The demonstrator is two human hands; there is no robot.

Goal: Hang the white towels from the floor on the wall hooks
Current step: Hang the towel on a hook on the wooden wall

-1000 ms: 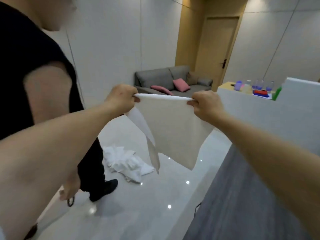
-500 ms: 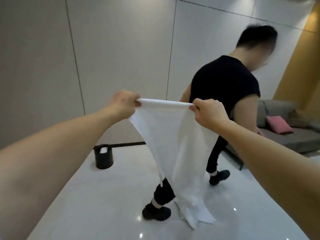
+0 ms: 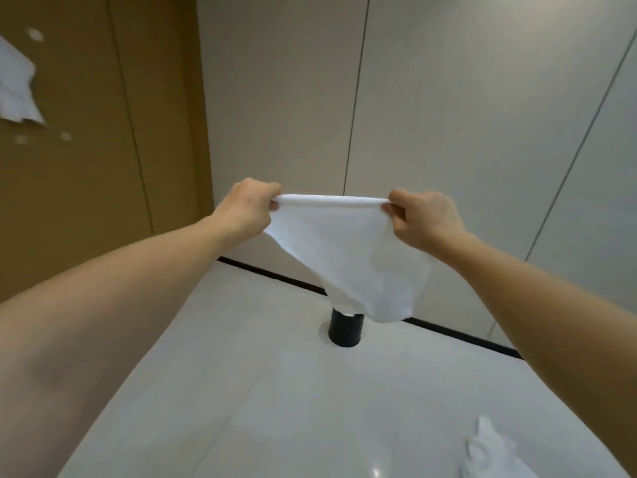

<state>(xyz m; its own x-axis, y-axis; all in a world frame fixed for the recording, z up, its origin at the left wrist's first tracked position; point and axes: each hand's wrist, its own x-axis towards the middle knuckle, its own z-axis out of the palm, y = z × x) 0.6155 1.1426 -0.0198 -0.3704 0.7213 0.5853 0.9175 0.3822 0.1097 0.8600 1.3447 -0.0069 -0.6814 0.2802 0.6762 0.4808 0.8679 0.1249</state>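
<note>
A white towel (image 3: 351,257) hangs stretched between my two hands at chest height. My left hand (image 3: 246,210) pinches its top left corner and my right hand (image 3: 418,217) pinches its top right corner. The cloth sags below into a loose point. Another white towel (image 3: 15,86) hangs on the brown wall panel at the far left. Small round hooks (image 3: 34,34) show above and below it, blurred. A further crumpled white towel (image 3: 493,453) lies on the floor at the bottom right.
A black cylindrical bin (image 3: 345,328) stands on the glossy white floor by the wall, partly behind the held towel. Grey wall panels (image 3: 448,115) fill the background, with a dark skirting strip (image 3: 275,277) at the floor.
My view has swung left: the person in black and the sofa are out of view, and the brown wall with a hung towel has come in. Both hands still hold the towel taut.
</note>
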